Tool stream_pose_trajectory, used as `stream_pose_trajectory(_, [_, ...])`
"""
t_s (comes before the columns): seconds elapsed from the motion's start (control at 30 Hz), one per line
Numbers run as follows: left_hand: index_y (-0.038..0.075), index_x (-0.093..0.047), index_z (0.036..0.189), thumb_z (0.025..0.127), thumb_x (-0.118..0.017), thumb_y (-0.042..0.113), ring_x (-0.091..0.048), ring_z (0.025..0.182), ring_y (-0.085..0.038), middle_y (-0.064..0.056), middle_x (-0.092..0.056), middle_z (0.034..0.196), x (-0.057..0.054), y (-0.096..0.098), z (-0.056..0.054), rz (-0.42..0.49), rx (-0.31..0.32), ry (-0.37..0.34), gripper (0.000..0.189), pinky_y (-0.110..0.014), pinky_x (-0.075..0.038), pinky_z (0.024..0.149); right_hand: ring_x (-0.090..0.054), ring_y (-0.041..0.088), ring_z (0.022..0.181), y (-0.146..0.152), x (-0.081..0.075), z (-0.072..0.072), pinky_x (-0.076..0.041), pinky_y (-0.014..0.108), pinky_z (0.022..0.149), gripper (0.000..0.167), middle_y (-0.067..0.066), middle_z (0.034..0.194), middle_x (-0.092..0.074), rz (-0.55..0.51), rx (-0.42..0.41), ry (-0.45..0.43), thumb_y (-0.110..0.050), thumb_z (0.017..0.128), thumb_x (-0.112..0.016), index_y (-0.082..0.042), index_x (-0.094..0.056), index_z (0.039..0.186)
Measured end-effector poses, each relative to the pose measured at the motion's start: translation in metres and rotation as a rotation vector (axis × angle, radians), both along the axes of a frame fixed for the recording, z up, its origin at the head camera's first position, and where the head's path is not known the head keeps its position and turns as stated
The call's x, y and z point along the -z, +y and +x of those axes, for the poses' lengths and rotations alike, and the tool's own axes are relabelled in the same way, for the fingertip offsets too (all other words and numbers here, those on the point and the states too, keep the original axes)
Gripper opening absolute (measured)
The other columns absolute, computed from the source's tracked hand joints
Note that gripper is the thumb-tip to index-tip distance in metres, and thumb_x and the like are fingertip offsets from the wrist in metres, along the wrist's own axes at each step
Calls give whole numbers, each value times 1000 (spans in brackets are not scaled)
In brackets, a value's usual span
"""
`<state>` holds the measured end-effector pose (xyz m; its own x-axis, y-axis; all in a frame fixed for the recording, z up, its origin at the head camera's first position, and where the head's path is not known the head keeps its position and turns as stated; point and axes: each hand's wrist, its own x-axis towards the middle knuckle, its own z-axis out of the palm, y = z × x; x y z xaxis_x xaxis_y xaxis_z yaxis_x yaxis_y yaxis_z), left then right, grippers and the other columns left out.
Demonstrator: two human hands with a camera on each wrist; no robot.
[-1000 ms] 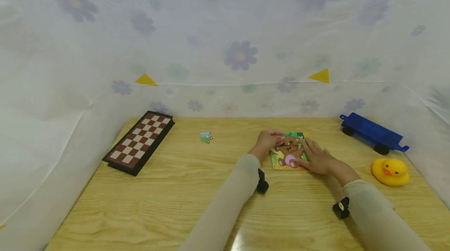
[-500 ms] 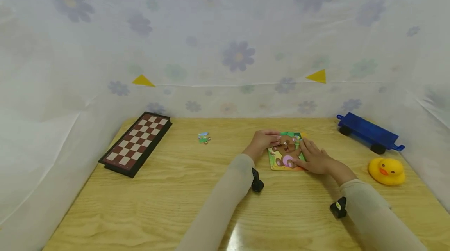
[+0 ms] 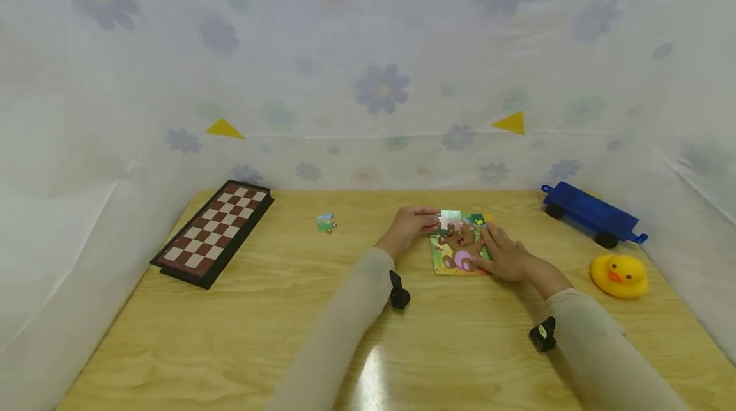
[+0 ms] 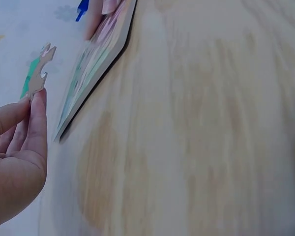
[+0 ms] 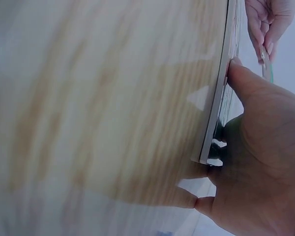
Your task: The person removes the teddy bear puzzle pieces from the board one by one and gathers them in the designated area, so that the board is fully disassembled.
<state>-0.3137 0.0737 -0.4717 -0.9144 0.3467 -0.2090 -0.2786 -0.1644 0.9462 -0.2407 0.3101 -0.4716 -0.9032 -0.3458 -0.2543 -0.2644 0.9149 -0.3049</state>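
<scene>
A bear picture puzzle [image 3: 454, 265] lies flat on the wooden table. My left hand [image 3: 407, 230] is at its upper left corner and pinches a jigsaw piece [image 4: 38, 76] between thumb and fingertips. That piece is tilted up off the board, its green face turned away and brown cardboard back showing in the left wrist view. With fingers spread and fairly straight, my right hand [image 3: 510, 259] rests on the puzzle's right side. Its thumb lies over the board's face near the bear's foot. Another loose jigsaw piece [image 3: 326, 223] lies on the table, left of the puzzle.
A folded chessboard [image 3: 215, 230] lies at the far left of the table [image 3: 276, 328]. On the right stand a blue toy wagon [image 3: 592, 211] and, nearer, a yellow rubber duck [image 3: 620, 277]. A flowered white curtain [image 3: 322, 78] hangs behind and at both sides.
The left hand has drawn back left from the bear's head and now lifts a piece at the corner, its face catching the light. The right hand stays on the puzzle. The view has turned slightly.
</scene>
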Motion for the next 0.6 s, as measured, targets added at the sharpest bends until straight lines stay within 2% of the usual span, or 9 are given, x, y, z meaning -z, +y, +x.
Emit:
stream_pose_trajectory(0.23, [-2,-67,112,88,-63,-5,-67,89,-19,-14,-66,105,-5,-27,-3,4,-45,-6,25,-30,-54,85,4,50,138,-1,-2,0,-2,75,100,103,30,152,9,-11,3,-17,-73,90,-28,7,2,148])
stream_pose_trajectory(0.6, [-2,-63,120,89,-62,-1,-65,98,-22,-17,-62,117,-16,-75,-7,-38,-68,-3,31,-33,-51,91,5,48,138,-5,-12,4,-2,74,101,96,28,153,9,-29,5,-29,-64,94,-34,7,1,149])
